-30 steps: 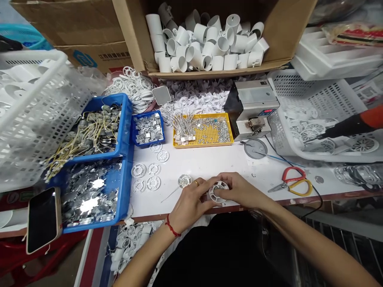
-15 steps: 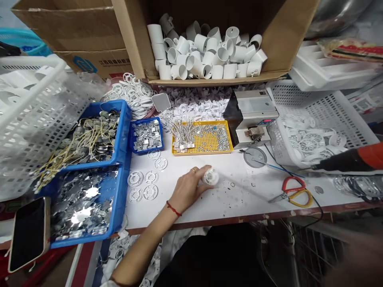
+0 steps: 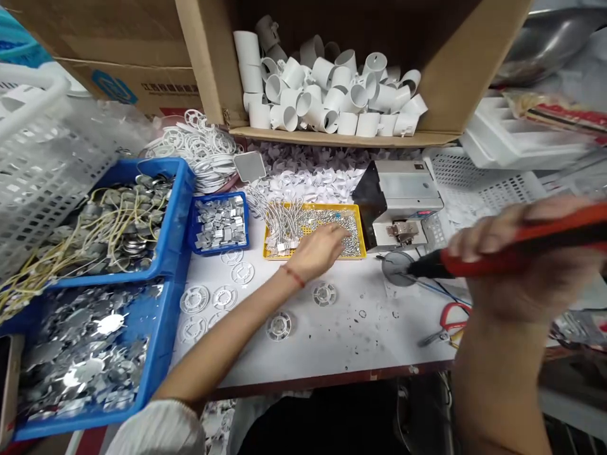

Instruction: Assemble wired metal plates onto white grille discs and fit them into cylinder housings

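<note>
My left hand [image 3: 322, 249] reaches into the yellow tray [image 3: 313, 258], its fingertips down among small silvery parts [image 3: 349, 221]; whether they pinch one is hidden. White leads with connectors [image 3: 284, 230] lie in the tray's left side. On the right, my right hand [image 3: 516, 259] is wrapped round a red and black power tool [image 3: 474, 256], blurred, its dark tip pointing left over a round grey dish [image 3: 398, 268]. Two round clear-and-white pieces [image 3: 324, 294] stand on the white table [image 3: 351, 335] below my left hand. Flat white rings [image 3: 194, 299] lie to the left.
Blue trays [image 3: 165, 316] of metal pieces and wired discs fill the left. A cardboard box [image 3: 341, 136] of white tubes stands behind. A metal machine [image 3: 408, 196] is right of the yellow tray. Scissors [image 3: 446, 325] lie near the right front edge.
My left hand has left the round piece on the table and moved up into the yellow tray. My right hand has come into view with the power tool, which has moved left. The view has shifted.
</note>
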Demonstrator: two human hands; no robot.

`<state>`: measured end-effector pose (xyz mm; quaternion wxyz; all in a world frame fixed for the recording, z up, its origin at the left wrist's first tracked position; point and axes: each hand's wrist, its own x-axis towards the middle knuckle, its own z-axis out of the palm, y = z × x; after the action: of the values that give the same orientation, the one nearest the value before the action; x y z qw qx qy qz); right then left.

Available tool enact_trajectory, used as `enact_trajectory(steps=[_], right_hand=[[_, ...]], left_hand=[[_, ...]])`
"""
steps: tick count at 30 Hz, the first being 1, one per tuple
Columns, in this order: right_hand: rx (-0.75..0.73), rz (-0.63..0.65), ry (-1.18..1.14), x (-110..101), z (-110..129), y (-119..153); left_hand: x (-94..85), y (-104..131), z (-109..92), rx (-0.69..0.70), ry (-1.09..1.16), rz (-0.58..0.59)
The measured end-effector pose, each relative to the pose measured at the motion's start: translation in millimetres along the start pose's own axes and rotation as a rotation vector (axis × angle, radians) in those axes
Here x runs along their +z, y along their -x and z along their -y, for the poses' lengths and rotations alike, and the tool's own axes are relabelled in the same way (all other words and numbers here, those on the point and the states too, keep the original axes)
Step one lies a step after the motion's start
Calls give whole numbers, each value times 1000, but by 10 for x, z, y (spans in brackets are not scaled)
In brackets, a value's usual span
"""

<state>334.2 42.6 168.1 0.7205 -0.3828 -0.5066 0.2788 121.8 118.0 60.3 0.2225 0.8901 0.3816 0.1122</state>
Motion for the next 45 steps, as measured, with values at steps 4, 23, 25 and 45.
enact_trajectory(steps=[4,23,25,45], right_hand=[[6,70,-19,151,-170,84],[23,-72,-13,140,-268,210],[13,-77,-15,155,-276,202],[13,-91,-3,313,-408,219]], left_hand=[[55,-689,106,100,-94,191],[-154,-533,411,-85,294,188],[-198,-543,386,-72,300,210],[-257,-729,511,-473,756,125]])
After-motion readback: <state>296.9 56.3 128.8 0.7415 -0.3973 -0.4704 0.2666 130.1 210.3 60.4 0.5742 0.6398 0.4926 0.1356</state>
